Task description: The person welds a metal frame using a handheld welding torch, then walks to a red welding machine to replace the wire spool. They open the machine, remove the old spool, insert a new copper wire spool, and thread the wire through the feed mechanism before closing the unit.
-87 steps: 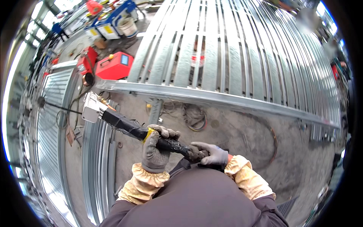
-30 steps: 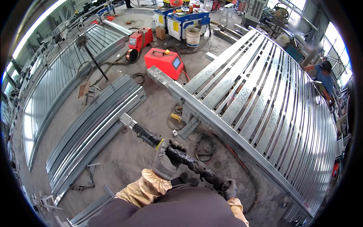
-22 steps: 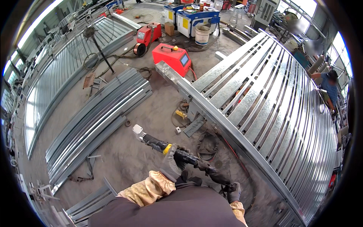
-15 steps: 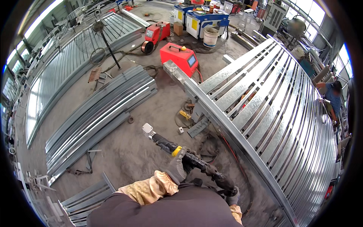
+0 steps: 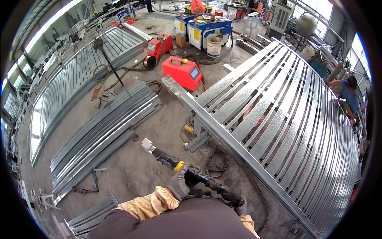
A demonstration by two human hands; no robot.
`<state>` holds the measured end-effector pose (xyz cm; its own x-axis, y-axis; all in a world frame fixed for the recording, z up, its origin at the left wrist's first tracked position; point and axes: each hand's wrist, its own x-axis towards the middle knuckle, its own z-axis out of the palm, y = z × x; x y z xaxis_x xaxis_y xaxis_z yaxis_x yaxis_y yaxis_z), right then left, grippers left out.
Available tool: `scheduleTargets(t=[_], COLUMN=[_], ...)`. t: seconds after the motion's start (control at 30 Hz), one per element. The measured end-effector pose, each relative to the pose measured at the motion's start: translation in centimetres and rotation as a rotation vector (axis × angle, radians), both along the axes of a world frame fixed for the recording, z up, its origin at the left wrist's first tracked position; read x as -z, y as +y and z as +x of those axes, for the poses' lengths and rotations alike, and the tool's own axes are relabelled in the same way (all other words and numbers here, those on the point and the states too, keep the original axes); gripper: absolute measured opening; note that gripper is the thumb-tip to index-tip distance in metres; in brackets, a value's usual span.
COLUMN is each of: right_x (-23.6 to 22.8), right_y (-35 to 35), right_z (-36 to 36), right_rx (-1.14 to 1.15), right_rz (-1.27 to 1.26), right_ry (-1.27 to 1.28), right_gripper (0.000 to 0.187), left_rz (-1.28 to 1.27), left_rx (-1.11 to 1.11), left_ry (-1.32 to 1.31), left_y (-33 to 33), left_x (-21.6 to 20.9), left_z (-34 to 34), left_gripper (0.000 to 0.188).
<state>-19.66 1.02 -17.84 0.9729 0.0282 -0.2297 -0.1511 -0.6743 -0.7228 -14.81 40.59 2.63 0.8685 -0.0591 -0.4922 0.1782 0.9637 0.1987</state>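
A long tool [image 5: 163, 156], wrapped in black with a yellow band and a pale square head, slants across the front of my body. My left hand [image 5: 180, 185], in a grey glove, is closed around it just behind the yellow band. Toward the tool's lower right end is my right hand [image 5: 242, 208], also gloved; it seems closed on that end, though my body and the tool hide most of its fingers. The square head points up and left, above the concrete floor and apart from the metalwork.
To the right stands a large slatted metal panel [image 5: 254, 119] with a thick edge beam. Stacked steel profiles [image 5: 107, 131] lie at left. Ahead are a red machine [image 5: 182, 73], another red machine [image 5: 160, 44], a white bucket [image 5: 214, 47] and cables. A person [image 5: 348, 95] is beyond the panel.
My view has tilted up slightly and turned, so the machines and panel sit lower and further left. Both hands keep their hold on the tool, which appears a little further left.
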Motion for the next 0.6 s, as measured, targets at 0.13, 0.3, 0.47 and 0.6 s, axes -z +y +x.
scheduleTargets(t=[0.13,0.3,0.47,0.6], right_x=[-0.6,-3.8,10.6,10.1], right_y=[0.6,5.3,1.7,8.1], right_z=[1.4,3.0,2.9,5.8], right_rx=[0.053,0.174,0.412,0.611], right_rz=[0.03,0.167,0.205,0.736], right_ry=[0.045,0.255,0.145,0.018], right_gripper=[0.028,0.039,0.042,0.021], left_rz=[0.045,0.287,0.228,0.189], left_rx=[-0.044,0.037,0.142,0.135], left_ry=[-0.026,-0.128,-0.109,-0.012], left_y=[-0.9,1.3,3.7,10.0], left_x=[-2.1,-2.5,-1.7,0.9], left_z=[1.0,0.1,3.6,6.6], left_gripper=[0.02,0.046,0.071,0.054])
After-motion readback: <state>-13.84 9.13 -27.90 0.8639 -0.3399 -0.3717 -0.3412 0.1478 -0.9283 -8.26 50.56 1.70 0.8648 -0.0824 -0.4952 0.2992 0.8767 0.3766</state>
